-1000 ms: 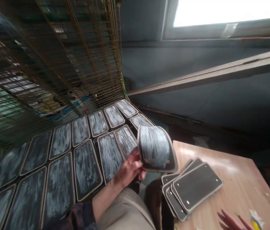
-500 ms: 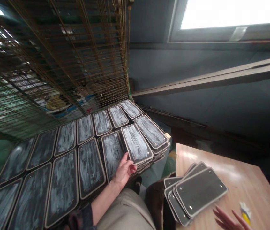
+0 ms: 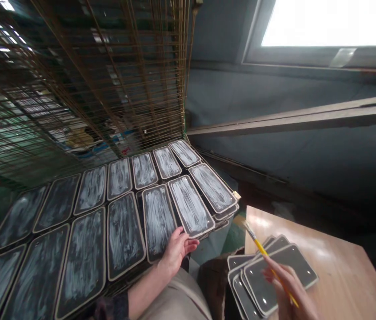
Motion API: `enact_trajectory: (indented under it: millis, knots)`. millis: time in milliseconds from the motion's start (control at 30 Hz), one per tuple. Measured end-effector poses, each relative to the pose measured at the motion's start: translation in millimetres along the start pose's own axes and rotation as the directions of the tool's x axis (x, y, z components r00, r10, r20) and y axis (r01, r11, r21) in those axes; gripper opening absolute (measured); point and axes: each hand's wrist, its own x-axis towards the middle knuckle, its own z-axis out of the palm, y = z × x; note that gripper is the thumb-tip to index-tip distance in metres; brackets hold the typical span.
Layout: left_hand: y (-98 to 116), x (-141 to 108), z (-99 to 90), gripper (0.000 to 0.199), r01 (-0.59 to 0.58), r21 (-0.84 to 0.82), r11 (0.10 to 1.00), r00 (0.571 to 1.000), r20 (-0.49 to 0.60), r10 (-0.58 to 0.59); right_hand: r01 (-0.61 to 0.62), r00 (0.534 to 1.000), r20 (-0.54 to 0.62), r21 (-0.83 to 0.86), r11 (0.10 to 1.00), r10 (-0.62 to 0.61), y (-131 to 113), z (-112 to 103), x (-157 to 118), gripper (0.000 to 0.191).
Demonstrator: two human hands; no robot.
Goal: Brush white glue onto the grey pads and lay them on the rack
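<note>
Watching from a distance through the head camera, I am seeing a blue-grey wall (image 3: pixel 241 95) rising on the right and a brown wire-grid rack (image 3: pixel 141 71) looming on the left. Below the rack, rows of round-cornered, rectangular dark grey panels with beige borders and streaky white coats (image 3: pixel 124 235) are lying side by side. A pale, glossy wood-grain desk (image 3: pixel 348 266) is bearing a skewed stack of plain dark grey panels with beige borders (image 3: pixel 298 258).

The most brightly streaked white-on-grey panel (image 3: pixel 191 206) is resting in the near row, second from its right end. At its lower corner the bare left hand (image 3: pixel 174 253) is lingering, fingers loosely parted and not visibly clamping anything. Over the stack, the bare right hand (image 3: pixel 291 284) is gripping a slim yellow-handled brush (image 3: pixel 261 248) between its fingers, and the pale bristles are pointing up and away from the wrist.

For doing this well, I am favouring a light touch on the border alone, since the white coat is looking easy to smear. I am judging that squaring the panel should mean nudging its edge gently, without dragging it across its neighbour. Meanwhile I am wanting the bristles held clear of the sleeve and the streaked faces.
</note>
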Motion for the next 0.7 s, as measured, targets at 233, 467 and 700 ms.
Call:
enact_trajectory:
  millis: [233,467,700]
  knots:
    - [0.8,1.3,1.5,0.025,0.110,0.053,0.992,0.993,0.037,-0.112,-0.047,0.958,0.286,0.176,0.983,-0.005,12.0,97.3,85.5,0.031]
    - [-1.5,6.1,-0.4,0.015,0.197,0.123,0.973,0.976,0.065,-0.206,0.235,0.846,0.468,0.100,0.967,-0.254,9.3,190.7,170.1,0.028]
    - [4.5,5.6,1.6,0.010,0.359,-0.033,0.933,0.931,0.080,-0.355,0.301,0.801,0.513,0.100,0.948,-0.308,21.1,240.4,202.1,0.026]
